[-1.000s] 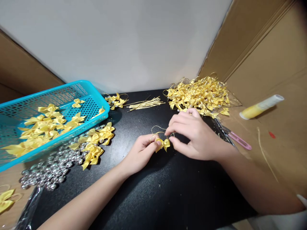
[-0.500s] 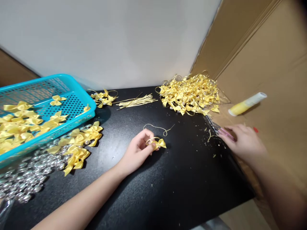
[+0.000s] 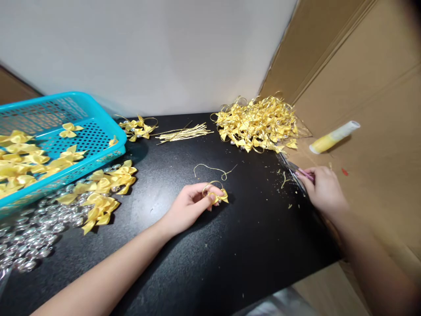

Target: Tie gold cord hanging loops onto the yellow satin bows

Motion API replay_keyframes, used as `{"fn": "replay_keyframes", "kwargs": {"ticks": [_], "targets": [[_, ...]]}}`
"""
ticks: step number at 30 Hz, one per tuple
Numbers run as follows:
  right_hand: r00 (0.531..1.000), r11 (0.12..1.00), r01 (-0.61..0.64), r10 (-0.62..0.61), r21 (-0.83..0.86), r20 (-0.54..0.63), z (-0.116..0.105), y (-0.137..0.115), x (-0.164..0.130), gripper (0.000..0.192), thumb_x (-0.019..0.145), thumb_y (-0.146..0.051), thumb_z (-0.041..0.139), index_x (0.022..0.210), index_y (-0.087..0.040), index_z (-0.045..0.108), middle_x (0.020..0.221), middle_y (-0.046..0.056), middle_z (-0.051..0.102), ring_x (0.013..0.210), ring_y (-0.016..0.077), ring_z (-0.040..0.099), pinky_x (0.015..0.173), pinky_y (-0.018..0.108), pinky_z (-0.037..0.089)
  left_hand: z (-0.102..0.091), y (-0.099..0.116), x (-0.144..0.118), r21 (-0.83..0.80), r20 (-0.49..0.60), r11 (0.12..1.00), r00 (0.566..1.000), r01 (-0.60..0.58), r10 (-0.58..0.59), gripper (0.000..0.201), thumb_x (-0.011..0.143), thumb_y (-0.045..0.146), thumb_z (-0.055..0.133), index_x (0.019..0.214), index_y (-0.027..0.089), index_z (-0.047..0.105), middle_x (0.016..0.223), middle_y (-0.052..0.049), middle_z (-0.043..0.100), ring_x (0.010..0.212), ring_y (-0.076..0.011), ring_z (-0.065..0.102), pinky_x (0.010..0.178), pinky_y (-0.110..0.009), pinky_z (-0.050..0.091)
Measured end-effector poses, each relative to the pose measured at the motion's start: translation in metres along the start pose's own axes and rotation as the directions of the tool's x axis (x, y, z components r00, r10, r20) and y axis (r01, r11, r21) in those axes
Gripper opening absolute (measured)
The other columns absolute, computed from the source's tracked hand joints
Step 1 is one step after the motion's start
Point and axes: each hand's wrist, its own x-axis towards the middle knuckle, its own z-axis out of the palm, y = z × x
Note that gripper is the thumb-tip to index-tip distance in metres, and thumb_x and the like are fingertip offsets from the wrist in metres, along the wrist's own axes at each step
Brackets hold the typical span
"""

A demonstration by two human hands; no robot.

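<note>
My left hand (image 3: 192, 205) pinches a small yellow ribbon bow (image 3: 219, 196) with a gold cord loop against the black table (image 3: 204, 259). A loose end of gold cord (image 3: 212, 170) trails just beyond it. At the table's right edge my right hand (image 3: 320, 189) is closed around pink-handled scissors (image 3: 301, 172), whose blades point toward the far pile. Small gold cord scraps (image 3: 285, 180) lie between the two hands.
A heap of finished yellow bows (image 3: 258, 124) lies far right. Cut gold cords (image 3: 182, 134) and a few bows (image 3: 138, 127) sit at the back. A blue basket (image 3: 95, 131) of bows, loose bows (image 3: 105, 193) and clear beads (image 3: 29, 237) are left. A glue stick (image 3: 333, 137) rests on cardboard.
My right hand left the bow, moved right to the table edge and closed on the scissors. My left hand kept the bow. The view shifted slightly right.
</note>
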Motion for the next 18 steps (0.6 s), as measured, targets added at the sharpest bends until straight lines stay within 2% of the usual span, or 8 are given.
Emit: {"fn": "replay_keyframes", "kwargs": {"ticks": [4,6,7,9,11,12,14,18], "targets": [[0.993,0.976,-0.112,0.115,0.184,-0.006,-0.014,-0.029,-0.007,0.023,0.085,-0.041,0.050,0.095,-0.020,0.056,0.091,0.014,0.067,0.085,0.0308,0.064,0.075,0.045,0.051,0.002,0.000,-0.001,-0.014,0.011,1.000,1.000,0.017,-0.017,0.018,0.083,0.030,0.064,0.084,0.015,0.072,0.076,-0.004,0.069,0.065,-0.0114,0.057,0.062,-0.024,0.046],[1.000,0.952,0.015,-0.009,0.306,-0.020,-0.021,-0.058,-0.014,0.021,0.088,-0.038,0.049,0.102,-0.022,0.053,0.093,0.011,0.067,0.083,0.0271,0.066,0.072,0.040,0.052,0.003,0.000,-0.001,-0.041,0.017,0.999,1.000,0.017,-0.017,0.017,0.082,0.030,0.066,0.085,0.015,0.072,0.076,-0.004,0.069,0.065,-0.0111,0.057,0.063,-0.024,0.046],[0.993,0.930,0.117,-0.121,0.348,-0.009,-0.022,-0.074,-0.018,0.018,0.089,-0.034,0.049,0.103,-0.022,0.052,0.093,0.011,0.067,0.082,0.0251,0.066,0.071,0.037,0.052,0.003,0.001,-0.001,-0.058,0.020,0.998,1.000,0.018,-0.017,0.017,0.082,0.030,0.066,0.086,0.015,0.073,0.076,-0.004,0.070,0.065,-0.0111,0.057,0.064,-0.025,0.046],[0.920,0.852,0.328,-0.386,0.409,0.068,-0.020,-0.106,-0.025,0.010,0.091,-0.025,0.047,0.100,-0.022,0.051,0.088,0.008,0.066,0.077,0.0213,0.066,0.067,0.033,0.051,0.004,0.002,-0.001,-0.083,0.028,0.996,0.999,0.022,-0.020,0.017,0.082,0.030,0.067,0.088,0.014,0.073,0.077,-0.004,0.070,0.066,-0.0114,0.058,0.066,-0.025,0.047],[0.811,0.764,0.489,-0.576,0.421,0.103,-0.012,-0.128,-0.028,0.006,0.091,-0.018,0.047,0.094,-0.021,0.050,0.081,0.006,0.064,0.073,0.0197,0.062,0.065,0.031,0.050,0.004,0.003,-0.001,-0.091,0.046,0.996,0.999,0.025,-0.021,0.017,0.082,0.028,0.066,0.089,0.014,0.073,0.077,-0.004,0.069,0.067,-0.0117,0.058,0.068,-0.026,0.047],[0.773,0.731,0.547,-0.628,0.408,0.089,-0.007,-0.135,-0.028,0.006,0.090,-0.016,0.048,0.093,-0.021,0.050,0.080,0.005,0.064,0.072,0.0197,0.061,0.065,0.032,0.049,0.003,0.003,-0.001,-0.091,0.058,0.996,0.998,0.025,-0.019,0.017,0.082,0.028,0.065,0.089,0.014,0.073,0.076,-0.003,0.069,0.067,-0.0118,0.058,0.069,-0.026,0.047],[0.738,0.701,0.606,-0.672,0.375,0.063,0.001,-0.140,-0.026,0.006,0.089,-0.015,0.050,0.093,-0.019,0.050,0.080,0.006,0.063,0.071,0.0200,0.059,0.066,0.033,0.048,0.003,0.003,-0.002,-0.086,0.078,0.996,0.997,0.022,-0.015,0.016,0.083,0.026,0.064,0.089,0.014,0.073,0.075,-0.002,0.068,0.069,-0.0118,0.058,0.071,-0.026,0.047],[0.735,0.713,0.602,-0.671,0.358,0.100,0.006,-0.137,-0.021,0.005,0.088,-0.014,0.051,0.090,-0.019,0.052,0.080,0.006,0.064,0.071,0.0202,0.058,0.065,0.032,0.046,0.002,0.004,-0.002,-0.056,0.087,0.998,0.996,0.027,-0.022,0.018,0.084,0.025,0.063,0.092,0.014,0.073,0.075,-0.003,0.067,0.070,-0.0127,0.058,0.072,-0.027,0.047]]}}
